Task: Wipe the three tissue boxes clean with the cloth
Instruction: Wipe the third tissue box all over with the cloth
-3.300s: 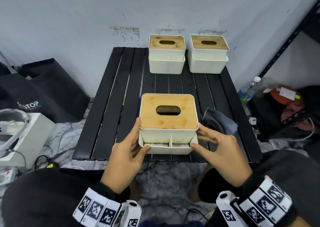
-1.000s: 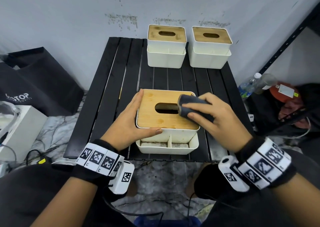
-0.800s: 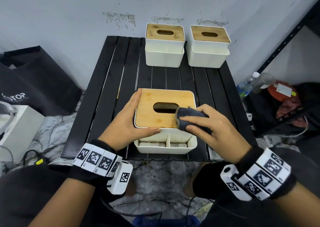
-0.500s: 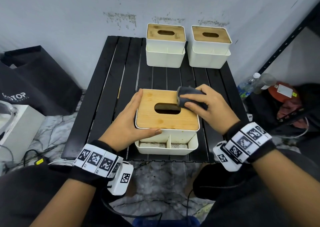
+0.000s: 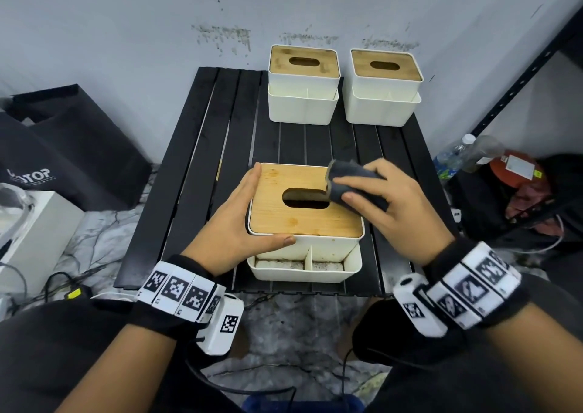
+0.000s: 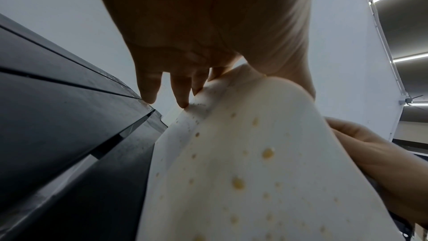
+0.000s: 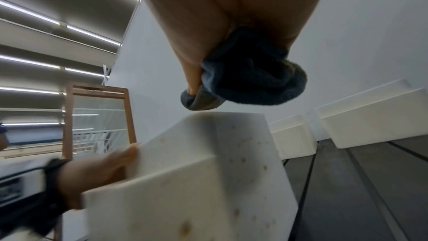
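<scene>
The near tissue box is white with a bamboo lid and stands at the table's front edge. Brown specks dot its white side. My left hand braces its front left corner, fingers straight along the left side and thumb across the front. My right hand grips a folded dark grey cloth and presses it on the lid, just right of the slot. Two more white boxes stand side by side at the back.
The black slatted table stands against a grey wall. A dark bag and a white box lie on the floor to the left. Bottles and a black shelf frame are at the right.
My right hand took the cloth from the table's right side, then rubbed it over the right half of the lid, forward, back, and now beside the slot. The left hand stays on the corner.
</scene>
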